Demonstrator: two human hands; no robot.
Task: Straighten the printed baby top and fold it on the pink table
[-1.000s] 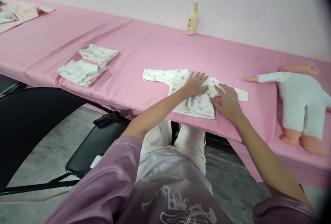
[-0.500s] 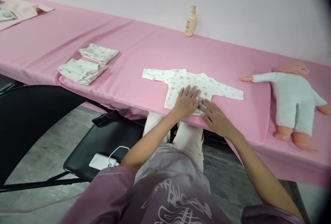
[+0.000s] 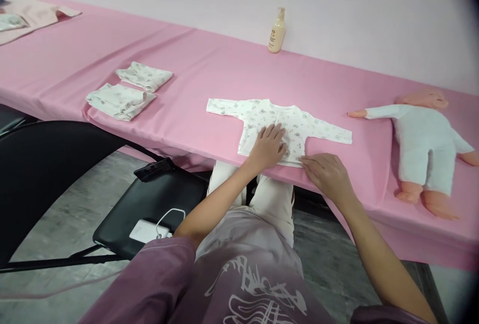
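A white baby shirt point(image 3: 258, 114) with a small print lies spread flat near the table's front edge, both sleeves stretched out sideways. On its middle rests my left hand point(image 3: 267, 148), palm down with the fingers extended. My right hand point(image 3: 327, 174) is at the shirt's lower right corner, its thumb and fingertips closed together on the hem. To the left lie two folded printed cloths, the nearer folded cloth point(image 3: 118, 102) and the farther folded cloth point(image 3: 144, 76). A baby doll point(image 3: 424, 139) in a white suit lies to the right.
The table has a pink cover point(image 3: 209, 70). A pump bottle point(image 3: 276, 34) stands at the back by the wall. At far left lies a pale pink cloth point(image 3: 41, 12). A black chair point(image 3: 130, 209) holds a phone point(image 3: 153, 169) and a white power bank point(image 3: 144, 231) with a cable.
My right hand has moved right, from lying flat on the shirt's lower part to closing on its lower right corner. My left hand stays flat on the shirt, almost unmoved.
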